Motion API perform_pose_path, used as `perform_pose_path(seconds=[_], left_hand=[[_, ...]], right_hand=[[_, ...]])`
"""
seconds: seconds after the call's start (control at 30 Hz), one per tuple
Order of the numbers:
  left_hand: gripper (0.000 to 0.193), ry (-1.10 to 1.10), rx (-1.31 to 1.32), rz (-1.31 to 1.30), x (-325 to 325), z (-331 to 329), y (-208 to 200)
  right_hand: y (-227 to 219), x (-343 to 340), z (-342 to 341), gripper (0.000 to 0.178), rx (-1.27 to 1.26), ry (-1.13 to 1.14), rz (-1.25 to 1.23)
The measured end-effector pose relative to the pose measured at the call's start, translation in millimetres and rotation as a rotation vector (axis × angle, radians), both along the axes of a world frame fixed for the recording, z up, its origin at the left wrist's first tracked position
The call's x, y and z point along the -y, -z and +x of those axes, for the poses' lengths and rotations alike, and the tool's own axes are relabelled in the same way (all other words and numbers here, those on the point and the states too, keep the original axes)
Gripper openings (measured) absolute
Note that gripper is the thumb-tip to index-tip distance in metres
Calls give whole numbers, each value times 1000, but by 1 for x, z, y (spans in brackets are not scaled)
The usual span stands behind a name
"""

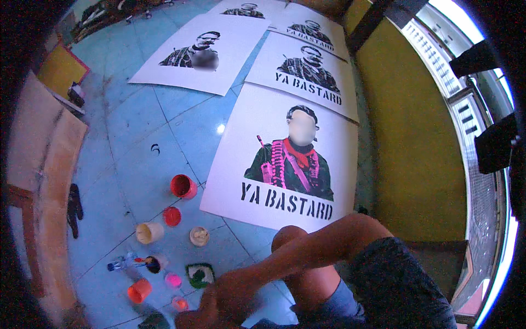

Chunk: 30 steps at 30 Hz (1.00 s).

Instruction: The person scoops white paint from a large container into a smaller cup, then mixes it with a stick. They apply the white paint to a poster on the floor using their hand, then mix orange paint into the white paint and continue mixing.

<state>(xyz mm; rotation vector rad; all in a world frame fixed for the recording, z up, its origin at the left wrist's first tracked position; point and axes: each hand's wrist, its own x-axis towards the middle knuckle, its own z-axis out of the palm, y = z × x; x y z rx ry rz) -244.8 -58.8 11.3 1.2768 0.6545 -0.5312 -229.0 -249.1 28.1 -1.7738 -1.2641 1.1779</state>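
My right forearm crosses the lower middle from a dark sleeve at the right, passing over my bent knee [290, 236]. At its end my right hand [213, 299] is dark and smeared, so its fingers and anything in them cannot be told. No left hand can be made out. Nearest to the hand are a small orange-pink cup [179, 304], a green-and-white tray-like piece [200, 276], a bright pink lid or pot [173, 281] and an orange cup [139, 290]. A dark-mouthed container [156, 264] lies behind them.
Ahead lies a portrait poster [230, 186] with pink and red coloured parts; black-and-white posters [181, 77] are beyond. A red pot [183, 187], red lid [171, 216], cream pot [149, 233], white lid [199, 236] and plastic bottle [123, 262] stand left. A yellow wall [411, 137] borders the right.
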Motion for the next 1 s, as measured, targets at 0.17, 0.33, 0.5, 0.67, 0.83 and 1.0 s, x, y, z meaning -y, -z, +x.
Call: perform_pose_path(seconds=[0.17,0.33,0.5,0.67,0.83,1.0], left_hand=[[51,181,-83,318,0,-103,-22],[51,564,-18,568,-14,-185,-103],[52,988,95,524,-27,-201,-196],[53,1089,-12,87,-33,-168,-257],[47,958,-544,-153,-30,-146,-351],[41,1132,-513,-191,-16,-163,-403]], right_hand=[[-25,9,-52,18,-180,136,-75],[-117,-29,-170,19,-37,419,38],[-232,-43,-233,20,78,603,69],[-317,-48,-245,21,248,774,69],[-368,-74,-271,22,329,1080,-11],[-414,-79,-306,21,347,1265,89]])
